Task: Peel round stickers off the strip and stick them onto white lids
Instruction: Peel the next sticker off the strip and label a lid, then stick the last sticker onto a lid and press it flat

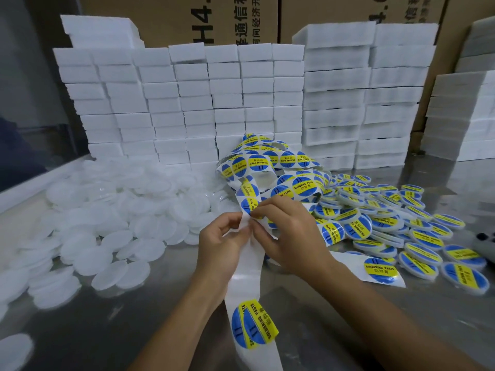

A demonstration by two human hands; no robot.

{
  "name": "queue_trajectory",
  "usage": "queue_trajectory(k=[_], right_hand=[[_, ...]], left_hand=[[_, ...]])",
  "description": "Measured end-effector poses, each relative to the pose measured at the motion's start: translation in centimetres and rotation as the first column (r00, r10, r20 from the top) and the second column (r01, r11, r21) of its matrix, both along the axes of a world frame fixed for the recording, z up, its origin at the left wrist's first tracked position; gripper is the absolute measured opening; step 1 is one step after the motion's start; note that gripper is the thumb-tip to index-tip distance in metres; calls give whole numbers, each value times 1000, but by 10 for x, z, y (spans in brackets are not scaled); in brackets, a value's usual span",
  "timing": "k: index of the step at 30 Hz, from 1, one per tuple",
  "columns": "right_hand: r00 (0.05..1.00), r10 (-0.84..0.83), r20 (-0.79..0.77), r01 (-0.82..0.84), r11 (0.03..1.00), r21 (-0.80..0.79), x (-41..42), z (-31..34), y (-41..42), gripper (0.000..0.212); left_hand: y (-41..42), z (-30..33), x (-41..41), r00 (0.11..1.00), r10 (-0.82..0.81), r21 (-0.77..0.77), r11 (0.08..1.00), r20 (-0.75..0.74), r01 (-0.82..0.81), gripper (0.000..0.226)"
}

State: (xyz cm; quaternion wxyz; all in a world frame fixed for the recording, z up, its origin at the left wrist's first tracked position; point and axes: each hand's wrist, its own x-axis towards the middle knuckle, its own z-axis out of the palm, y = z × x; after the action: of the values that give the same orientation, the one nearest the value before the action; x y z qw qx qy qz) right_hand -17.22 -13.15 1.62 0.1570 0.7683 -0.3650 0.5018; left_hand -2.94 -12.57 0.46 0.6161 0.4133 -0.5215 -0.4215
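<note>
Two hands at table centre, left hand point(223, 238) pinching sticker strip point(247, 263), right hand point(288, 236) pinching round sticker point(250, 204)

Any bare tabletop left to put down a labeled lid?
Bare steel table near-left, between the plain white lids and the left hand; also near-right, below the stickered lids. Crowded: middle, under the sticker strip, and along the foam blocks.

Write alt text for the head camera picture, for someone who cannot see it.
Two bare hands, left and right, pinch a white backing strip of round blue-and-yellow stickers over a shiny metal table. Plain white round lids lie heaped left, stickered lids right, with white foam blocks stacked behind.
</note>
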Motion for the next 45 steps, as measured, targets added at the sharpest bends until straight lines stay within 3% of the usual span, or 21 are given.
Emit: queue_trajectory(k=[7,11,14,16,18,20,23,25,27,32,38,41,45], right_hand=[[999,1,39,-5,997,83,-5,0,-2,8],[959,-16,281,-43,978,205,-13,-2,-6,6],[828,-100,552,-125,926,356,-20,-1,-11,11],[729,-106,676,-206,909,363,-24,0,-13,11],[706,-74,704,-228,918,325,-24,1,-11,9],[736,-27,677,-228,931,286,-20,2,-8,7],[807,26,590,-221,940,261,-12,1,-4,6],[851,55,522,-203,951,232,-7,-1,-2,7],[880,91,467,-196,964,182,-5,-3,-1,9],[891,126,437,-216,963,162,-4,-2,2,14],[892,109,438,-201,965,170,-4,-2,0,11],[901,77,427,-156,976,154,-6,-3,-2,6],[892,45,451,-141,973,181,-8,-5,-5,24]], left_hand=[[-1,-1,-1,993,31,-13,999,117,-30,25],[-3,-5,0,980,99,24,994,170,-105,25],[-5,-11,2,971,154,28,986,181,-162,25],[-7,-14,3,955,191,21,979,226,-201,24],[-8,-19,5,907,232,-2,969,352,-247,22],[-8,-24,8,790,276,-68,956,548,-286,18],[-8,-31,12,454,303,-198,944,838,-265,22],[-10,-34,13,245,283,-233,949,927,-214,33],[-12,-35,13,158,226,-196,963,961,-185,39],[-16,-35,20,155,49,-9,969,987,-249,45],[-10,-24,18,110,288,-243,920,951,-308,29],[-11,-22,21,156,332,-268,905,930,-331,23],[-11,-23,22,317,355,-239,905,879,-352,22]])
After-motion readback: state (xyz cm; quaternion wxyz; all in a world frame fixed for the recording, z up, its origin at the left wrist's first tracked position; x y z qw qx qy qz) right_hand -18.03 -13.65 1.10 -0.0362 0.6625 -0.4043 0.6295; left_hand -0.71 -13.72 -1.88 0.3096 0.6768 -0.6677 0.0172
